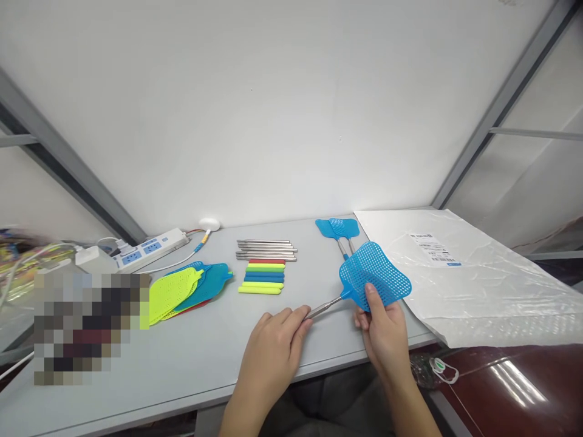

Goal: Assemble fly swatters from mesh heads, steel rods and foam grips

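Observation:
A blue fly swatter [380, 273] is held above the front of the table. My left hand [276, 349] wraps round the lower part of its metal rod, so that end is hidden in the fist. With the thumb on top and fingers beneath, my right hand [382, 331] pinches the perforated blue head. Behind it lie blue fly swatters [337, 228] with metal rods, their heads overlapping. To the left are several metal rods [266, 249] and a row of coloured handle grips [263, 277] in red, yellow, green and blue. Loose swatter heads [175, 291], yellow, blue and red, are piled further left.
A white plastic mailer bag [473, 291] with a label covers the table's right end. Power strips [150, 249] with plugs and cables stand at the back left. A pixelated patch hides the left side. A bottle [423, 370] is below the front edge.

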A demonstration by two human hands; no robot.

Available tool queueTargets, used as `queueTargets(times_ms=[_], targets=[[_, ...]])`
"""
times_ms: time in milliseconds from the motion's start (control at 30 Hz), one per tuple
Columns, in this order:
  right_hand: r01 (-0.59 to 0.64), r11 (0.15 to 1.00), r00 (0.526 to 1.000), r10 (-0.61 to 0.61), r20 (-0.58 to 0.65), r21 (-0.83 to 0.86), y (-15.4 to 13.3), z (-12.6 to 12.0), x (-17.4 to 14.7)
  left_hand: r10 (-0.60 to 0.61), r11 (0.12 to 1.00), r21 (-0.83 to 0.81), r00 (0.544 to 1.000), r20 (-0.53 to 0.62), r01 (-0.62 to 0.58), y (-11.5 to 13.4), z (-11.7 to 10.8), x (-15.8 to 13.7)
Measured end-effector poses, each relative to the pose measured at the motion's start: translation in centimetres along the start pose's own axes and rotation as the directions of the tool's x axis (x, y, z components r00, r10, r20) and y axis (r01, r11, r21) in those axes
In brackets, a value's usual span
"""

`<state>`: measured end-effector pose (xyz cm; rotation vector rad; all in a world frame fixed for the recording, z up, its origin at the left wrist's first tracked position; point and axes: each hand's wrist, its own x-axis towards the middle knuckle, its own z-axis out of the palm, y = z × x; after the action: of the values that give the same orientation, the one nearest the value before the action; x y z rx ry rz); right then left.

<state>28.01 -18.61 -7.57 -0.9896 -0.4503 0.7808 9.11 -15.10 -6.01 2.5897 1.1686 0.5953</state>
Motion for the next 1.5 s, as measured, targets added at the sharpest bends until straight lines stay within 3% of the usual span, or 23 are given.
queueTargets(times_ms=[400, 733, 1067, 1267, 1400, 1500], targets=[[-0.027, 1.0, 0.999, 0.026, 0.021, 0.012, -0.2, 0.1, 0.0, 0.025, 0.999, 0.044, 0.998, -0.061, -0.022, 0.0, 0.2, 0.1], [-0.057, 0.994, 0.993, 0.066, 0.095, -0.092, -0.2, -0.2, -0.1, 0.056, 0.992, 0.115, 0.996, -0.071, -0.047, 0.3, 0.0, 0.1], [0.008, 0.998, 0.97, 0.008, 0.244, -0.065, -2.4, 1.9, -1.3, 0.074, 0.989, 0.136, 0.983, -0.165, -0.052, 2.0, -1.9, -0.3], [-0.007, 0.998, 0.966, 0.025, 0.257, -0.07, -2.7, 2.2, -2.2, 0.081, 0.989, 0.14, 0.975, -0.206, -0.053, 2.0, -2.6, -0.3], [-0.089, 0.996, 0.974, 0.093, 0.209, -0.027, -1.9, 2.8, -3.6, -0.053, 0.996, -0.072, 0.996, -0.07, 0.048, 2.6, -3.5, -1.8], [-0.169, 0.985, 0.946, 0.17, 0.277, -0.027, -0.7, 3.4, -4.4, -0.136, 0.967, -0.209, 0.989, 0.065, 0.147, 3.1, -4.4, -3.0]])
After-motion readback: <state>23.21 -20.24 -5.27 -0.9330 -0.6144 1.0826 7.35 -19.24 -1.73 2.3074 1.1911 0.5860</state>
